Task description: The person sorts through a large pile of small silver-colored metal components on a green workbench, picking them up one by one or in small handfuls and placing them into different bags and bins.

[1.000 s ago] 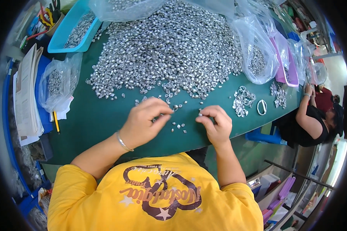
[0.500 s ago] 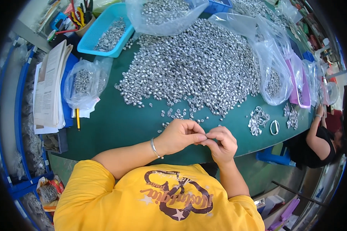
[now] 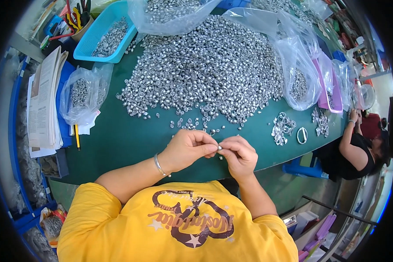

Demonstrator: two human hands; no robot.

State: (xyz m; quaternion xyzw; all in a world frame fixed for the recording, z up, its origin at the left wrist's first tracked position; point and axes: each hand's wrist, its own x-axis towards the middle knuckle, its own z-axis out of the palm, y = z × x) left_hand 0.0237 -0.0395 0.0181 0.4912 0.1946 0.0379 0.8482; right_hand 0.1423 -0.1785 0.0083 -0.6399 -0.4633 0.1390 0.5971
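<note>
A small rounded silver metal piece [image 3: 220, 148] is pinched between the fingertips of both hands, close to the table's near edge. My left hand [image 3: 187, 150], with a silver bangle [image 3: 158, 164] at its wrist, grips it from the left. From the other side my right hand [image 3: 240, 158] pinches it with thumb and forefinger. Just beyond my fingers lie several loose silver pieces [image 3: 185, 124], in front of a wide heap of similar silver pieces [image 3: 205, 65] on the green tabletop [image 3: 118, 144].
A blue basket [image 3: 118, 54] and a plastic bag of pieces [image 3: 79, 96] stand left, beside stacked papers [image 3: 46, 100]. To the right are sorted silver rings [image 3: 283, 126], a larger ring [image 3: 301, 135], a purple basket [image 3: 332, 102] and a seated person [image 3: 358, 153].
The whole view has shifted, so the table's things sit slightly further left and higher. Both hands remain together, and the silver piece between the fingertips now shows more plainly.
</note>
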